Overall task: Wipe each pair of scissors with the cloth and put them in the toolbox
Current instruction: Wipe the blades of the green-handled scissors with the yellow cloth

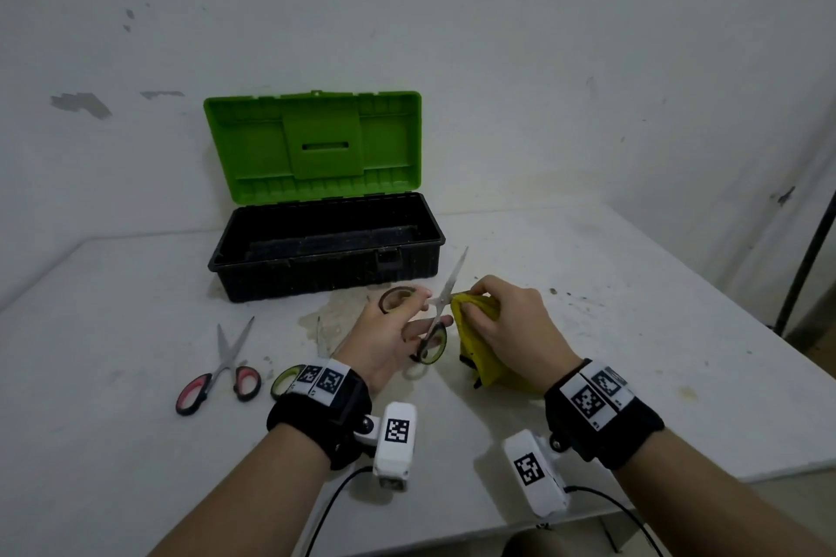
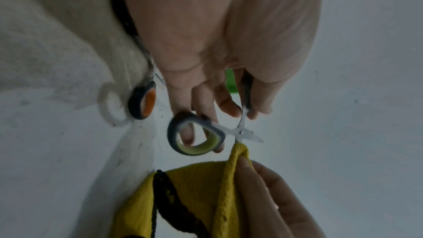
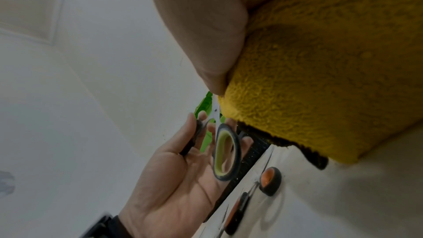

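A pair of green-handled scissors (image 1: 452, 280) (image 2: 196, 138) (image 3: 226, 153) is held above the table with its blades spread. My left hand (image 1: 407, 321) (image 2: 217, 111) (image 3: 183, 166) grips its two handle loops. One blade points up toward the toolbox; the other is wrapped in the yellow cloth (image 1: 479, 348) (image 2: 201, 187) (image 3: 320, 79). My right hand (image 1: 493, 312) pinches the cloth round that blade close to the pivot. The toolbox (image 1: 325, 267) stands just behind with its green lid (image 1: 316, 140) up; I see nothing in its black base. Red-handled scissors (image 1: 221, 371) (image 2: 143, 100) (image 3: 270, 180) lie on the table to the left.
Another green-handled pair (image 1: 285, 380) lies mostly hidden behind my left wrist. The white table (image 1: 633, 330) is stained in front of the toolbox. A wall stands close behind, and a black pole (image 1: 805, 262) rises past the table's right edge.
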`<act>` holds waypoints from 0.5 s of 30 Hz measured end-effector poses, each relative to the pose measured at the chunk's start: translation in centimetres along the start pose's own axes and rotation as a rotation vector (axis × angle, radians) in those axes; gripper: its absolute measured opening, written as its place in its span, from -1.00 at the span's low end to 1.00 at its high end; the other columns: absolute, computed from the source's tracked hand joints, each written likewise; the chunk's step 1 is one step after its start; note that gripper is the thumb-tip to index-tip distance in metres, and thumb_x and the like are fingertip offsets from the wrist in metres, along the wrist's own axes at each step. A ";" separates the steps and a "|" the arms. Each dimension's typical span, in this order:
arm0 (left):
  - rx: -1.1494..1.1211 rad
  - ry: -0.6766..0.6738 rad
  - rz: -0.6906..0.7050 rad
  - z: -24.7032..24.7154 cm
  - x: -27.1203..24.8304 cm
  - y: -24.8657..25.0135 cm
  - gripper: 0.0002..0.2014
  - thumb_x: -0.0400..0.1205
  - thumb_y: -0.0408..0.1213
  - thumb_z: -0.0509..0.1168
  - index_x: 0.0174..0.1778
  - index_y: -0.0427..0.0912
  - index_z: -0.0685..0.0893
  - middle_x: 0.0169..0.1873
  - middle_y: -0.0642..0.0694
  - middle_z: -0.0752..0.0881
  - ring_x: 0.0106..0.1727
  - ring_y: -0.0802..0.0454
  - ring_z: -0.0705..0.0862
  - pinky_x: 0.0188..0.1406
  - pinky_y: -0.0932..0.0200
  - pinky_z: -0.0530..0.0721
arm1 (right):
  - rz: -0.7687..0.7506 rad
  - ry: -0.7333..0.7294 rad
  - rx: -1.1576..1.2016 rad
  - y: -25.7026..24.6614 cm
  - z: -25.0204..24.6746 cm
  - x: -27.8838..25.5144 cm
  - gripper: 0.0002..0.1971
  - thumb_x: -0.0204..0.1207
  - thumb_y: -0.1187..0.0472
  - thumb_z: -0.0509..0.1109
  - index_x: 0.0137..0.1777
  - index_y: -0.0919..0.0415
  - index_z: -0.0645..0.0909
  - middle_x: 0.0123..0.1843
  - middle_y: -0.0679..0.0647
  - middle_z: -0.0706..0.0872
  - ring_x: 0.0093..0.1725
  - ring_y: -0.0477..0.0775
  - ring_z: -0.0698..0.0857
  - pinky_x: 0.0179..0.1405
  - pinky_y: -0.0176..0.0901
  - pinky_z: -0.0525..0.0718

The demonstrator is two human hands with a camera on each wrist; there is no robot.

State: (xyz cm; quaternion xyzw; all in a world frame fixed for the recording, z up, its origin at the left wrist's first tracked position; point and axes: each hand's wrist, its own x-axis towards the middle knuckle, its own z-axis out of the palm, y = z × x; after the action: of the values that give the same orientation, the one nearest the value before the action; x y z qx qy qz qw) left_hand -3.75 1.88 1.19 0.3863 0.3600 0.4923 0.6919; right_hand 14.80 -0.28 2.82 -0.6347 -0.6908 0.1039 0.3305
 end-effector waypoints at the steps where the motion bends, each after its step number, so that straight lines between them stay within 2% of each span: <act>1: 0.001 0.006 -0.001 0.1 0.0 0.0 -0.85 0.71 -0.21 0.37 0.09 -0.22 0.67 0.02 -0.30 0.77 0.07 -0.31 0.84 0.01 -0.14 0.76 | -0.002 -0.004 -0.001 0.0 0.1 0.0 -0.85 0.60 -0.07 0.34 0.06 -0.06 0.63 -0.13 0.02 0.72 -0.22 -0.05 0.64 -0.34 -0.27 0.55; 4: 0.011 0.010 0.030 0.2 0.1 -0.4 -0.93 0.72 -0.32 0.33 0.09 -0.17 0.62 -0.07 -0.29 0.73 -0.04 -0.22 0.85 -0.16 -0.01 0.76 | -0.001 -0.015 -0.009 0.1 0.5 0.1 -0.85 0.59 -0.09 0.35 0.05 -0.09 0.62 -0.09 0.03 0.72 -0.17 0.00 0.65 -0.26 -0.21 0.59; 7: 0.008 0.058 0.049 0.3 0.4 -0.6 -0.89 0.70 -0.46 0.33 0.02 -0.15 0.65 -0.18 -0.22 0.77 -0.14 -0.13 0.84 -0.23 0.11 0.77 | 0.009 -0.036 -0.010 0.3 0.8 0.1 -0.84 0.58 -0.12 0.34 0.06 -0.11 0.61 -0.07 0.03 0.72 -0.13 0.02 0.64 -0.22 -0.19 0.59; 10: -0.024 0.158 0.008 0.4 0.6 -0.6 -0.93 0.71 -0.38 0.34 -0.01 -0.18 0.74 -0.24 -0.09 0.81 -0.24 0.04 0.80 -0.29 0.21 0.77 | -0.001 -0.057 -0.001 0.2 0.8 -0.1 -0.83 0.58 -0.13 0.34 0.07 -0.13 0.61 -0.05 0.02 0.71 -0.13 -0.01 0.65 -0.22 -0.22 0.62; 13: 0.003 0.194 0.006 0.4 0.7 -0.8 -0.84 0.74 -0.20 0.33 -0.03 -0.17 0.78 -0.43 0.01 0.78 -0.36 0.08 0.68 -0.31 0.12 0.59 | 0.008 -0.074 0.001 -0.1 0.6 -0.3 -0.82 0.58 -0.13 0.34 0.11 -0.14 0.61 -0.07 0.02 0.70 -0.17 -0.05 0.64 -0.29 -0.29 0.57; 15: 0.056 0.218 0.038 0.5 0.6 -1.0 -0.81 0.75 -0.15 0.31 0.00 -0.14 0.78 -0.49 0.03 0.76 -0.40 0.09 0.62 -0.31 0.11 0.54 | -0.002 -0.074 -0.003 -0.3 0.4 -0.4 -0.82 0.59 -0.11 0.34 0.11 -0.11 0.62 -0.09 0.00 0.70 -0.19 -0.09 0.63 -0.33 -0.35 0.52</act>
State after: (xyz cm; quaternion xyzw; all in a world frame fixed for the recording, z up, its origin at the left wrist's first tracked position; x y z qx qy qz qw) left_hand -2.75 2.20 0.48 0.3564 0.4393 0.5343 0.6281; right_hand 14.33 -0.55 2.51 -0.6302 -0.7034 0.1259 0.3037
